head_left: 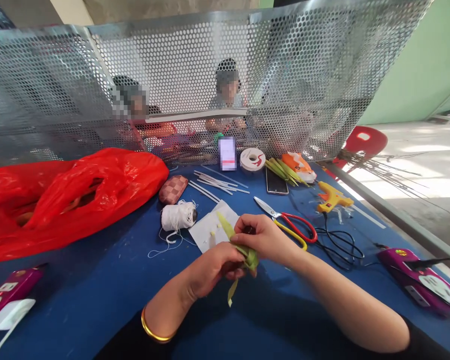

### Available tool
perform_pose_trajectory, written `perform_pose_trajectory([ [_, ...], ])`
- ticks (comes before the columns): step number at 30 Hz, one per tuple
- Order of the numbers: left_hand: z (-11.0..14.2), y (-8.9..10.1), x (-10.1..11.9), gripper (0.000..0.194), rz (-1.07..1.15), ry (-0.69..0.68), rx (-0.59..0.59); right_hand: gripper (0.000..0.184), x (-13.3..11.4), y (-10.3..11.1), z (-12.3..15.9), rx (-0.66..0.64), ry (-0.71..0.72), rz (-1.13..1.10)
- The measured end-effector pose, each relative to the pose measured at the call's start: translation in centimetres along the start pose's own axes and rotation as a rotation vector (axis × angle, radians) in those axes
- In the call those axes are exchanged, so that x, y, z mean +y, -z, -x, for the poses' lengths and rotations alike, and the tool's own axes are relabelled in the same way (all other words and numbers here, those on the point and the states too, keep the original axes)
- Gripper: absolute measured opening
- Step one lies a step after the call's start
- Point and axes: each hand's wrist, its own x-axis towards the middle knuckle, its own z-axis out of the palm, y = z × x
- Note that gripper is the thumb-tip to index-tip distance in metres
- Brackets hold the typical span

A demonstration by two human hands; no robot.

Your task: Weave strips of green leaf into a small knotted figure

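Observation:
Both hands meet over the near middle of the blue table, around a folded green leaf strip (252, 259). My left hand (223, 262), with a gold bangle on its wrist, has its fingers closed round the strip from below. From the right, my right hand (260, 235) pinches the upper part of the same strip. One pointed end sticks up past the fingers, and a thin tail hangs below the left hand. Just behind the hands lies a white paper sheet (206, 232) with small pale bits on it. Red-and-yellow-handled scissors (285, 217) rest beyond my right wrist.
A thread spool (178, 216), a checkered pouch (173, 189) and white sticks (221, 184) lie behind. A red plastic bag (108, 200) fills the left. Rightward are a yellow glue gun (333, 197), its cable and a purple power strip (422, 280). A perforated metal screen (180, 65) stands behind.

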Motion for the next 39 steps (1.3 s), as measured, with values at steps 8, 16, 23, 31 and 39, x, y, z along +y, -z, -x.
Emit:
perform_pose_trajectory([
  [8, 0.0, 0.3, -0.1, 0.052, -0.129, -0.11, 0.194, 0.028, -0.4, 1.8, 1.3, -0.023, 0.072, 0.191],
  [16, -0.1, 0.3, 0.0, 0.054, -0.206, -0.181, 0.312, 0.034, -0.5, 1.2, 1.7, 0.075, 0.139, 0.755],
  [23, 0.1, -0.2, 0.4, 0.045, -0.156, -0.186, 0.343, 0.03, 0.4, 2.5, 1.2, 0.236, 0.112, 0.441],
  [31, 0.1, 0.0, 0.6, 0.035, -0.154, -0.221, 0.528, 0.035, 0.9, 2.5, 1.1, 0.094, 0.138, 0.281],
  [39, -0.3, -0.3, 0.1, 0.029, 0.042, -0.232, 0.443, 0.024, 0.7, 0.5, 1.6, 0.104, 0.234, 0.369],
])
